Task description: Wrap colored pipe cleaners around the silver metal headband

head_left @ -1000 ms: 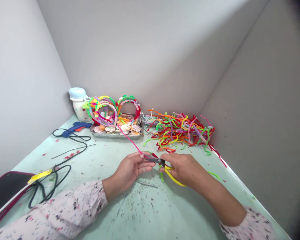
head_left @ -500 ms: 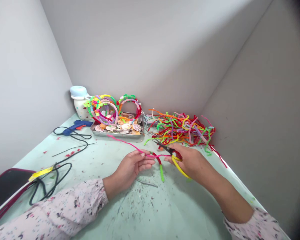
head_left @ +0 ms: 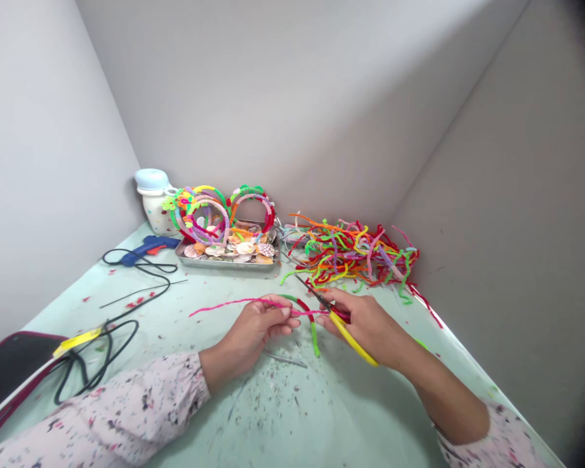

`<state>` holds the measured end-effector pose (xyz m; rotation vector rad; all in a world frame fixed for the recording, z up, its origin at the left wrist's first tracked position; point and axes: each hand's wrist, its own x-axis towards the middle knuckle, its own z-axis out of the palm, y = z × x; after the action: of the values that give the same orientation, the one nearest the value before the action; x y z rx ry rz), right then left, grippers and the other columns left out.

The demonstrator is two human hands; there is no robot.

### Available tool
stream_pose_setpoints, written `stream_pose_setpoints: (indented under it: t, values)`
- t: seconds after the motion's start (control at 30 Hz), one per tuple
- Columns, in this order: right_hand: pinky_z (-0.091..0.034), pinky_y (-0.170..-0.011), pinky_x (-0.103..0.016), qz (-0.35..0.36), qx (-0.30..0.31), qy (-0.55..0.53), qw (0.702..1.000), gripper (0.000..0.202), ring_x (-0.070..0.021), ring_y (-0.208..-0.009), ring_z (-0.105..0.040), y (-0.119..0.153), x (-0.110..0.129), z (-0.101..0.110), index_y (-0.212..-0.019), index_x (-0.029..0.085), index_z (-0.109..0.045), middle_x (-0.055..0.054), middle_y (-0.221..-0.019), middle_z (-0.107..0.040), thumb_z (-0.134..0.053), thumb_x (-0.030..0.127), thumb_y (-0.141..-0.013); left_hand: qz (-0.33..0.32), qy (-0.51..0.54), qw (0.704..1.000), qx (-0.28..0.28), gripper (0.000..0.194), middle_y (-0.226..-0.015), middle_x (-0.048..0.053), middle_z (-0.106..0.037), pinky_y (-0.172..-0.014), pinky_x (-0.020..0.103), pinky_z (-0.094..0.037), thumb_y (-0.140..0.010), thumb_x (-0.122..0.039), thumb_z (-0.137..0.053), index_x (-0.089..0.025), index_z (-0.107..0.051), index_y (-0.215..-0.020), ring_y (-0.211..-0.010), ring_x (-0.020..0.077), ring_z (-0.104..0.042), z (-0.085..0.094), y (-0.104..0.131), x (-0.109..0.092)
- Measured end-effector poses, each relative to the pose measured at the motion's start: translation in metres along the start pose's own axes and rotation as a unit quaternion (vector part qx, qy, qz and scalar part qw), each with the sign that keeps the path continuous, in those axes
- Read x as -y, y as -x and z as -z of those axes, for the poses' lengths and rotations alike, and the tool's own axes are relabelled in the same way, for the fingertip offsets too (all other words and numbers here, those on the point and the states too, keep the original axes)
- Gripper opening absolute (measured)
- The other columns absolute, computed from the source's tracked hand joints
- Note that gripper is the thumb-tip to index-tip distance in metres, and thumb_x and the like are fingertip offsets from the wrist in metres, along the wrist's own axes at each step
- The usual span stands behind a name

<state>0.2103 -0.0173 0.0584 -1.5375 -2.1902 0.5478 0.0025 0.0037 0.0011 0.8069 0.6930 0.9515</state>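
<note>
A thin pink pipe cleaner point(head_left: 224, 304) runs through the pinched fingers of my left hand point(head_left: 260, 322), its free end sticking out to the left. The other end reaches my right hand point(head_left: 365, 325), whose fingertips meet it. That same hand holds scissors point(head_left: 353, 338) with yellow and red handles, their dark blades pointing up and left. Just beyond and between the hands lies a headband wrapped in green and red point(head_left: 314, 335), partly hidden by my fingers. A bare grey wire point(head_left: 286, 359) rests on the table below my left hand.
At the back, a metal tray point(head_left: 229, 263) holds seashells and several fuzzy wrapped headbands point(head_left: 209, 214). A pile of coloured pipe cleaners point(head_left: 355, 253) lies to its right. Leftward are a blue glue gun point(head_left: 149, 249), its looping black cord point(head_left: 127, 325), a lidded white jar point(head_left: 158, 208) and a dark tablet point(head_left: 19, 364).
The pink pipe cleaner's free end has swung down and left. My right hand has shifted slightly lower with the scissors, and my left hand has moved a little left.
</note>
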Motion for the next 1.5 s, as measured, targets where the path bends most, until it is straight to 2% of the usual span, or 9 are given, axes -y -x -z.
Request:
stream_pose_setpoints:
  t: [0.1,0.23,0.37,0.53,0.67,0.8,1.0,1.5]
  values:
    - [-0.037,-0.052,-0.023,0.0,0.004,0.016,1.0,0.02,-0.0132,-0.056,-0.051,-0.001,-0.001,0.0,-0.092,0.023,-0.063,0.003,-0.066,-0.06,-0.052,0.036,-0.082,-0.007,-0.003,1.0,-0.008,0.017,-0.075,0.007,-0.068,-0.058,0.018,-0.051,-0.072,-0.019,-0.07,-0.011,-0.061,-0.085,-0.071,0.0146,-0.067,0.0,-0.001,0.0]
    - [-0.04,-0.054,-0.024,-0.02,-0.004,0.029,0.999,0.029,-0.0156,-0.059,-0.056,-0.004,-0.011,0.001,-0.104,0.025,-0.062,0.001,-0.074,-0.065,-0.054,0.039,-0.081,0.002,-0.012,1.0,-0.023,0.016,-0.072,0.008,-0.068,-0.055,0.017,-0.048,-0.073,-0.02,-0.069,-0.011,-0.062,-0.085,-0.065,0.0124,-0.065,0.0,-0.001,0.0]
    - [-0.04,-0.055,-0.026,-0.048,-0.093,0.099,0.99,0.033,-0.0178,-0.061,-0.057,-0.004,-0.018,0.009,-0.109,0.025,-0.059,-0.001,-0.077,-0.066,-0.057,0.041,-0.079,-0.001,-0.023,0.999,-0.049,0.014,-0.067,0.006,-0.067,-0.052,0.017,-0.046,-0.073,-0.018,-0.068,-0.011,-0.061,-0.082,-0.058,0.01,-0.061,-0.001,-0.001,-0.001]
    - [-0.044,-0.063,-0.029,0.0,-0.151,0.129,0.98,0.043,-0.0199,-0.073,-0.058,0.004,-0.001,0.018,-0.114,0.022,-0.053,-0.006,-0.088,-0.062,-0.061,0.039,-0.076,-0.006,-0.041,0.997,-0.058,0.014,-0.062,0.003,-0.064,-0.05,0.017,-0.044,-0.073,-0.014,-0.066,-0.012,-0.058,-0.084,-0.054,0.0091,-0.058,-0.001,-0.002,-0.001]
    - [-0.045,-0.072,-0.03,0.053,-0.082,0.122,0.988,0.038,-0.0203,-0.085,-0.058,0.009,0.013,0.011,-0.114,0.024,-0.054,-0.006,-0.1,-0.062,-0.06,0.037,-0.079,-0.006,-0.048,0.997,-0.056,0.014,-0.061,0.003,-0.063,-0.05,0.016,-0.043,-0.073,-0.013,-0.065,-0.012,-0.057,-0.085,-0.053,0.0085,-0.057,-0.003,-0.001,-0.002]
    - [-0.044,-0.077,-0.031,0.078,-0.009,0.119,0.99,0.035,-0.0207,-0.093,-0.058,0.008,0.009,-0.004,-0.109,0.026,-0.056,-0.005,-0.106,-0.062,-0.064,0.034,-0.076,-0.003,-0.021,0.999,-0.043,0.017,-0.064,0.004,-0.065,-0.049,0.015,-0.043,-0.072,-0.008,-0.064,-0.012,-0.058,-0.087,-0.055,0.0092,-0.06,-0.003,-0.001,-0.002]
    - [-0.043,-0.08,-0.031,0.071,0.006,0.122,0.99,0.03,-0.0207,-0.098,-0.057,0.003,-0.003,-0.014,-0.105,0.026,-0.055,-0.004,-0.109,-0.061,-0.064,0.034,-0.077,0.011,0.024,1.0,-0.017,0.017,-0.069,0.003,-0.066,-0.046,0.013,-0.044,-0.072,-0.005,-0.064,-0.012,-0.058,-0.086,-0.052,0.0073,-0.06,-0.001,-0.001,-0.002]
    - [-0.044,-0.074,-0.03,0.067,0.013,0.132,0.989,0.03,-0.021,-0.089,-0.058,0.003,0.0,-0.014,-0.103,0.025,-0.054,-0.003,-0.101,-0.062,-0.065,0.035,-0.077,-0.014,0.008,0.999,-0.028,0.022,-0.07,0.001,-0.066,-0.046,0.012,-0.042,-0.07,-0.007,-0.066,-0.014,-0.055,-0.088,-0.055,0.0066,-0.061,-0.001,-0.002,-0.002]
